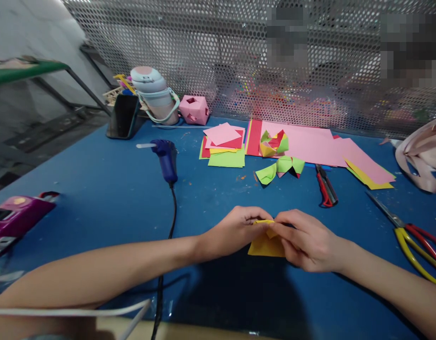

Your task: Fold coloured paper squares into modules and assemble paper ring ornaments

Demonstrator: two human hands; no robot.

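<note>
Between my two hands is a piece of yellow paper, partly folded along its upper edge and held just above the blue table. My left hand pinches its upper left part, thumb and fingers closed on it. From the other side my right hand grips the upper right part, with its fingertips meeting those of my left hand at the fold. Fingers cover part of the folded area. Beyond the hands lie folded green and yellow paper pieces and a red, yellow and green folded ring.
Left of centre lies a blue glue gun, its black cord running toward me. Stacked paper squares, pink sheets, a box cutter and scissors lie around. A purple power strip and a bottle stand left.
</note>
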